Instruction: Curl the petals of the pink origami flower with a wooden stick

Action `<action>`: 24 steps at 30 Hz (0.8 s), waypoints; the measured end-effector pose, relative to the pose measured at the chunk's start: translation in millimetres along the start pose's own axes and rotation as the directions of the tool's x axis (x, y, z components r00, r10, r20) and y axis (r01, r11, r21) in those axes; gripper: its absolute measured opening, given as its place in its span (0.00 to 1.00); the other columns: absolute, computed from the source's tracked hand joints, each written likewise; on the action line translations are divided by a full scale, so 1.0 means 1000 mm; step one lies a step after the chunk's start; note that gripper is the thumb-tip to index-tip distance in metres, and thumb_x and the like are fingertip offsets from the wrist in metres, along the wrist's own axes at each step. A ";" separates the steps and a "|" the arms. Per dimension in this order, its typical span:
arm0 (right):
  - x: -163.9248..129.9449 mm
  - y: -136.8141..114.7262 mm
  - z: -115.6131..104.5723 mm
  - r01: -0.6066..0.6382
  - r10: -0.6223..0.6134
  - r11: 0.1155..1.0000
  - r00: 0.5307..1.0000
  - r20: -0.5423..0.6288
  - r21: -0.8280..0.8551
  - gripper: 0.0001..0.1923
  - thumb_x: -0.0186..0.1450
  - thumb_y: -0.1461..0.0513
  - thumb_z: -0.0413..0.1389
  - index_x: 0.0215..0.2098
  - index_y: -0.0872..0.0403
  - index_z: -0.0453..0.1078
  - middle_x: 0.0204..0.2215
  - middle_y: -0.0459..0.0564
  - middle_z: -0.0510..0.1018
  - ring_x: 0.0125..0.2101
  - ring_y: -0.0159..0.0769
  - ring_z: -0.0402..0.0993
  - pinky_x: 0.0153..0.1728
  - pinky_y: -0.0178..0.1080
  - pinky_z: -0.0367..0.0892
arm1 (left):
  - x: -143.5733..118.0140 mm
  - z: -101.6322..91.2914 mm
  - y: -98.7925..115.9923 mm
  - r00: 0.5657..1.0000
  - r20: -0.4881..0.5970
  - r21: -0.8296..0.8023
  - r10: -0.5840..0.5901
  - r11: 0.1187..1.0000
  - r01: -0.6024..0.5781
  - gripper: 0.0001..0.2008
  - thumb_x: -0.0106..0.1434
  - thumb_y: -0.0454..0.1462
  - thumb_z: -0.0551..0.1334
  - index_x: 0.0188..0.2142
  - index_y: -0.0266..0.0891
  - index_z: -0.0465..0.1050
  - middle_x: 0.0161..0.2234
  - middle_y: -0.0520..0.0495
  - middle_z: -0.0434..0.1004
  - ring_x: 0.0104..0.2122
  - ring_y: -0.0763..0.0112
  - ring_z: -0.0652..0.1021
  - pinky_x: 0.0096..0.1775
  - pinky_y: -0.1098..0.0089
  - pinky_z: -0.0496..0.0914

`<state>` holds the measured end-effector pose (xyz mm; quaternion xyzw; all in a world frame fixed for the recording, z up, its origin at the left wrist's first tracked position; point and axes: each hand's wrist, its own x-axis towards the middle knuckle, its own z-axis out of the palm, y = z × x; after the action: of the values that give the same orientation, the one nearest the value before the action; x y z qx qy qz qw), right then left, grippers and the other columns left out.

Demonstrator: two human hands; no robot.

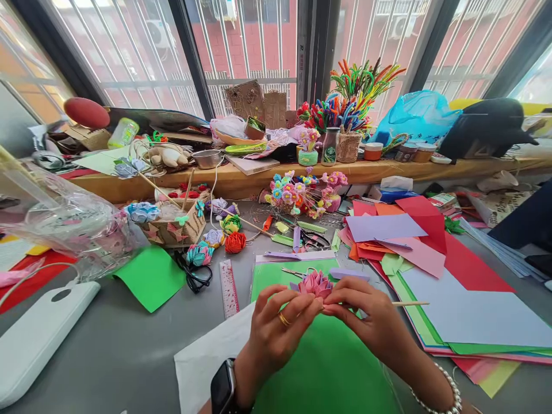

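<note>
A pink and purple paper flower [315, 282] is held between both hands over a green sheet [328, 362] on the table. Its near edge is pinched by the fingers of my left hand [276, 322], which wears a gold ring. From the right, my right hand [366, 305] pinches the same flower with thumb and fingertips. A thin wooden stick [411, 303] pokes out past the right hand; how it is held is hidden. Just behind the flower lie scissors [297, 271] and a lilac paper strip [351, 274].
Stacked coloured paper [487, 322] covers the right side. A pink ruler [229, 287], black-handled scissors [313, 240] and folded paper flowers [235, 242] lie left and behind. A white device [43, 345] sits far left. Along the back ledge [241, 183] stand craft supplies and jars.
</note>
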<state>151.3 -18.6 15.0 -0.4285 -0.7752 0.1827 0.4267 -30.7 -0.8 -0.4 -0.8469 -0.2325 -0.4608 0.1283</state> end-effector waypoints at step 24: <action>0.001 -0.011 0.001 0.203 -0.209 0.976 0.975 -0.079 -0.075 0.04 0.62 0.63 0.53 0.29 0.54 0.68 0.25 0.47 0.72 0.28 0.33 0.68 0.28 0.35 0.66 | 0.011 0.014 0.002 0.481 0.810 -0.553 -0.335 -0.709 0.437 0.14 0.57 0.42 0.61 0.39 0.35 0.72 0.32 0.47 0.75 0.32 0.71 0.74 0.39 0.70 0.66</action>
<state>144.7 -23.5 22.4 -0.3670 -0.8020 0.0930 0.4621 -15.0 6.6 1.3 -0.3177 -0.1674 -0.3916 -0.8472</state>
